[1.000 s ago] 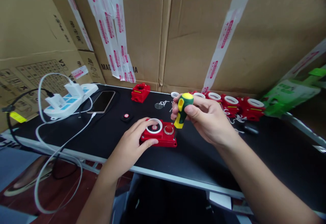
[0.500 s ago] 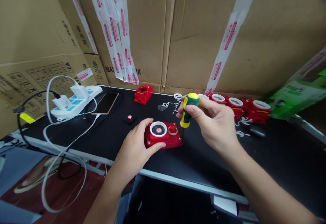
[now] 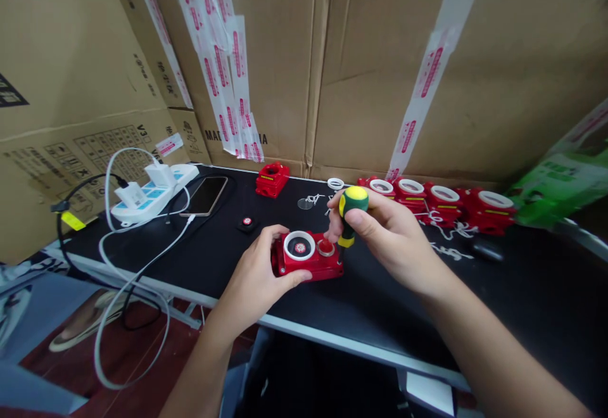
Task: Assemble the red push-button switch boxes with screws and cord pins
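Right hand [image 3: 384,237] wraps tight around a stubby green-and-yellow screwdriver [image 3: 350,206], held upright with its tip at the right end of the red switch box [image 3: 308,259]. Left hand [image 3: 259,278] clamps the box's left end, thumb along the front. The risk, I'd say: the tip jumps its seat and gouges the casing, or the box skids toward the near edge. Black table [image 3: 475,304]: box at 6 o'clock, matching red boxes [image 3: 441,199] at 1, power strip [image 3: 152,193] and phone [image 3: 208,195] at 10. Taped cardboard cartons [image 3: 380,57] wall it in.
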Demonstrator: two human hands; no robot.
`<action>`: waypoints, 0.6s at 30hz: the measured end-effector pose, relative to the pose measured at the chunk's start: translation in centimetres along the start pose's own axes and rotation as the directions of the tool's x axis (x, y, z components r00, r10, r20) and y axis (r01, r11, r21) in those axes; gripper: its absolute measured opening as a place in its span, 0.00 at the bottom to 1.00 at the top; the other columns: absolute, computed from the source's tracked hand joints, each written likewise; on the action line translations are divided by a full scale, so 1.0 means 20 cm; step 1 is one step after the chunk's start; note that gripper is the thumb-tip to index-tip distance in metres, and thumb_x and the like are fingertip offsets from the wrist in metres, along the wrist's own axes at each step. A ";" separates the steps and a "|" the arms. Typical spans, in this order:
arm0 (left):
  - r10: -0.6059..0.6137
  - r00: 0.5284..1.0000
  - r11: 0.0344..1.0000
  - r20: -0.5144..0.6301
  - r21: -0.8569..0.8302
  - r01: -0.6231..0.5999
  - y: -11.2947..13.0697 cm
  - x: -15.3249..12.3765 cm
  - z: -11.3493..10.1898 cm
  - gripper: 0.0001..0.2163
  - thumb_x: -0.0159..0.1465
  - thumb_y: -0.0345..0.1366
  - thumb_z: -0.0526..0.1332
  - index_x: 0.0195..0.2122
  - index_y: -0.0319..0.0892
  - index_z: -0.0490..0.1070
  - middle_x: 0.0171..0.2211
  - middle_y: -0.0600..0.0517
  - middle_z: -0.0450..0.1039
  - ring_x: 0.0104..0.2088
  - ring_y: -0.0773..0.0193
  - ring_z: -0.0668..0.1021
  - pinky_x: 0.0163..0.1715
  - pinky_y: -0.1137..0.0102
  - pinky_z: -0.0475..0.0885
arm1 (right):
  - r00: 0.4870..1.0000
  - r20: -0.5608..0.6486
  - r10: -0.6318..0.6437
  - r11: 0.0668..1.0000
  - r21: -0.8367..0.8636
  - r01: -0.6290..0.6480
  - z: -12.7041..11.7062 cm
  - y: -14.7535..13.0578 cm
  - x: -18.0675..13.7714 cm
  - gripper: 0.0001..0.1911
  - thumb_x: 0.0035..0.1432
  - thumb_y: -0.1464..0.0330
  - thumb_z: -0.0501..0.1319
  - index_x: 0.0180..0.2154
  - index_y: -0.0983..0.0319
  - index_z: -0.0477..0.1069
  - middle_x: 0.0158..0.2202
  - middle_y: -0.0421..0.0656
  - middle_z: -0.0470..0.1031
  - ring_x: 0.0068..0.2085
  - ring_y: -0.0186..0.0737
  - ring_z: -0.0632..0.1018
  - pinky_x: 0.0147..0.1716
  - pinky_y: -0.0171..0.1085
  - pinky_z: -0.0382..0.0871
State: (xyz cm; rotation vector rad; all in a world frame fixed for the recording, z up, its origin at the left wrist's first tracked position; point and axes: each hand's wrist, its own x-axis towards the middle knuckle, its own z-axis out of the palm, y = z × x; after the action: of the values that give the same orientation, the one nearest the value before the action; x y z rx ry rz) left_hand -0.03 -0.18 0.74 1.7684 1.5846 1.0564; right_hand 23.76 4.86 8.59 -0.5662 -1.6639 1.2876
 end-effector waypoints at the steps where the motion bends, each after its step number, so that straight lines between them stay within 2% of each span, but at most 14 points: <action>1: 0.006 1.000 1.000 -0.001 -0.007 -0.006 0.00 0.00 0.00 0.32 0.59 0.41 0.79 0.61 0.50 0.67 0.60 0.47 0.78 0.60 0.49 0.81 0.62 0.53 0.75 | 1.000 0.012 0.002 0.999 0.039 -0.003 0.00 0.01 0.00 0.14 0.72 0.56 0.69 0.49 0.59 0.79 0.34 0.40 0.80 0.36 0.36 0.81 0.38 0.35 0.77; 3: 0.010 1.000 1.000 -0.006 -0.006 -0.010 0.00 0.00 0.00 0.33 0.60 0.40 0.79 0.63 0.50 0.66 0.62 0.46 0.77 0.61 0.49 0.80 0.63 0.53 0.75 | 0.999 -0.033 -0.025 0.992 0.123 0.029 0.00 0.02 0.00 0.15 0.72 0.55 0.69 0.49 0.59 0.79 0.35 0.39 0.78 0.35 0.35 0.80 0.38 0.36 0.76; 6: -0.006 1.000 1.000 -0.007 0.028 0.006 0.00 -0.01 0.00 0.32 0.62 0.40 0.78 0.63 0.52 0.65 0.62 0.47 0.76 0.61 0.49 0.80 0.62 0.53 0.75 | 0.976 -0.205 -0.074 0.966 0.228 0.121 0.00 0.01 0.02 0.17 0.70 0.52 0.71 0.47 0.59 0.80 0.32 0.37 0.73 0.32 0.34 0.77 0.37 0.36 0.74; 10: 0.047 0.999 0.996 0.018 0.072 -0.048 0.01 -0.02 -0.01 0.28 0.66 0.40 0.75 0.63 0.54 0.66 0.60 0.50 0.78 0.58 0.51 0.81 0.60 0.55 0.77 | 0.935 -0.353 -0.030 0.959 0.254 0.126 -0.05 -0.02 0.04 0.19 0.66 0.51 0.74 0.44 0.60 0.80 0.31 0.36 0.67 0.28 0.31 0.69 0.28 0.33 0.66; 14: 0.175 0.984 0.979 0.022 0.099 -0.176 0.00 -0.02 -0.01 0.21 0.71 0.40 0.70 0.63 0.55 0.69 0.63 0.51 0.76 0.61 0.53 0.80 0.64 0.56 0.74 | 0.916 -0.398 0.046 0.985 0.170 0.024 -0.14 -0.02 0.05 0.21 0.66 0.49 0.71 0.43 0.60 0.78 0.30 0.36 0.64 0.25 0.30 0.61 0.22 0.33 0.55; 18: 0.215 0.976 0.968 0.020 0.131 -0.216 -0.02 -0.01 0.00 0.17 0.72 0.40 0.69 0.61 0.54 0.74 0.64 0.49 0.75 0.64 0.50 0.78 0.66 0.55 0.74 | 0.906 -0.419 0.053 0.997 -0.035 -0.075 -0.22 0.00 0.04 0.22 0.66 0.47 0.70 0.43 0.59 0.75 0.29 0.35 0.63 0.24 0.31 0.61 0.21 0.34 0.54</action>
State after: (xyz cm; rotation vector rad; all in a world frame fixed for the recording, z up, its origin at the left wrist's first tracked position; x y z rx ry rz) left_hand -0.25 -0.39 0.32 2.0695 1.5149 1.0633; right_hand 27.33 7.67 8.94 -0.8686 -1.3289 1.0785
